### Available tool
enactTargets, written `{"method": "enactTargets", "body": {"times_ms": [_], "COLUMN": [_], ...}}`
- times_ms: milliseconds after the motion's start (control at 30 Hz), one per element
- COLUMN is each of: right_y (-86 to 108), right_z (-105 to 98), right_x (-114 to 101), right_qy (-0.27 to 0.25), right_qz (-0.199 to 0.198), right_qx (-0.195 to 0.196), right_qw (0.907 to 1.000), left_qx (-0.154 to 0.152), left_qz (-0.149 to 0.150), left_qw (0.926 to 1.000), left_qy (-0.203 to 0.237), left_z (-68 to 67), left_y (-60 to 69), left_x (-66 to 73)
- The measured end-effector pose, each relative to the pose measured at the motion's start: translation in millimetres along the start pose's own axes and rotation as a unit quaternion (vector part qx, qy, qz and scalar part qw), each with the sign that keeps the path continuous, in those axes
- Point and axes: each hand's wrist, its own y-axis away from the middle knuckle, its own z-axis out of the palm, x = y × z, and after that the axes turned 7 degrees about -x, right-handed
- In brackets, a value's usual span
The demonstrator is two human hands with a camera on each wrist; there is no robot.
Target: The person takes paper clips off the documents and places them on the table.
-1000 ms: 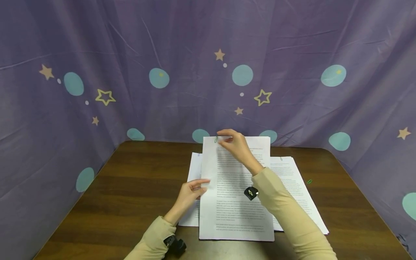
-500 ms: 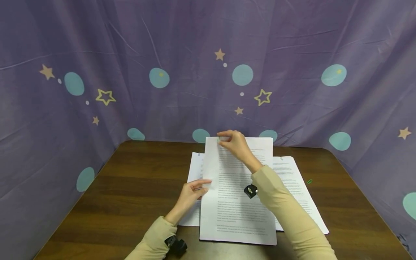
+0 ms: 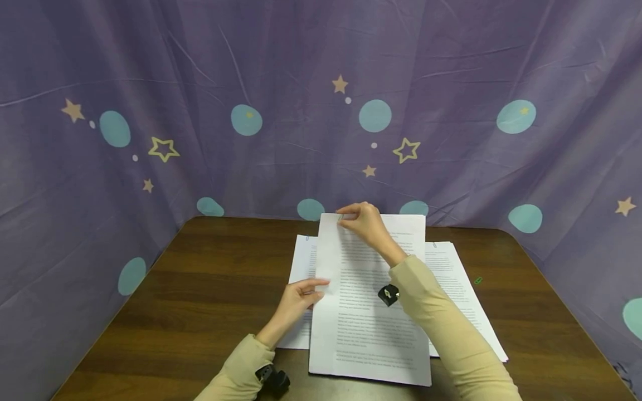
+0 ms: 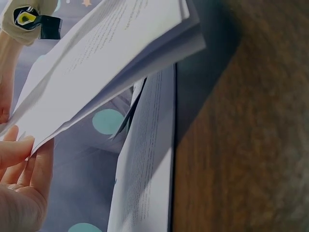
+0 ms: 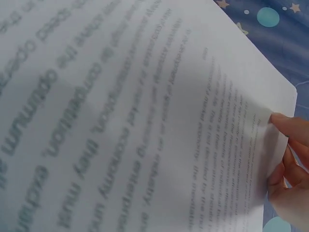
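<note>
A stack of printed sheets is held up off the table, tilted, between both hands. At its top edge my right hand pinches the paper near the upper left corner, where a small clip partly shows under the fingers. My left hand grips the left edge about midway, thumb and fingers on either side of the sheets in the left wrist view. In the right wrist view the right hand pinches the edge of the printed page.
Behind the held sheets, a paper stack with a clip lies on the left and another clipped stack on the right. A loose green paper clip lies on the brown table. A patterned purple curtain stands behind.
The held sheets have shifted slightly right, and their lower right corner has come down and nearer. Both hands have moved slightly with them, and the right fingers now cover most of the clip.
</note>
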Motion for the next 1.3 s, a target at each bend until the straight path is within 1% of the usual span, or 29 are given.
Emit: {"method": "enactTargets", "body": {"times_ms": [67, 200, 333, 467, 600, 800, 900, 967, 1067, 1300], "right_y": [0.2, 1.1, 1.2, 1.9, 1.8, 0.3, 0.6, 1.0, 2.1, 3.1], "right_z": [-0.9, -3.4, -5.3, -5.7, -6.8, -8.2, -9.3, -9.8, -10.5, -13.7], "right_x": [0.6, 0.0, -1.3, -0.5, -0.7, -0.8, -1.6, -1.3, -0.2, 3.7], "right_qy": [-0.012, -0.053, -0.088, -0.103, -0.095, -0.049, -0.046, -0.053, -0.064, -0.086], "right_qz": [0.006, 0.021, 0.031, 0.035, 0.035, 0.024, 0.021, 0.021, 0.023, 0.018], "right_qx": [-0.010, -0.025, -0.027, -0.036, -0.045, -0.052, -0.050, -0.049, -0.047, -0.054], "right_qw": [0.9999, 0.9981, 0.9953, 0.9934, 0.9938, 0.9972, 0.9975, 0.9972, 0.9966, 0.9947], "left_qx": [0.002, 0.011, 0.020, 0.016, 0.009, 0.007, 0.007, 0.007, 0.005, 0.001], "left_qz": [-0.008, -0.018, -0.017, -0.018, -0.015, -0.012, -0.015, -0.016, -0.010, -0.008], "left_qw": [1.0000, 0.9998, 0.9996, 0.9997, 0.9998, 0.9999, 0.9999, 0.9998, 0.9999, 0.9999], "left_qy": [0.001, -0.002, -0.003, -0.002, -0.004, 0.001, 0.003, 0.001, -0.003, 0.009], "left_z": [0.2, -0.5, -1.8, -2.6, -2.1, -1.5, -1.9, -2.2, -2.7, -5.3], "left_y": [0.5, 1.4, 1.9, 2.7, 1.9, -0.3, -0.3, -0.1, -0.3, -6.4], "left_x": [-0.2, 0.8, 3.4, 4.7, 4.8, 4.7, 5.0, 5.1, 2.8, -21.6]}}
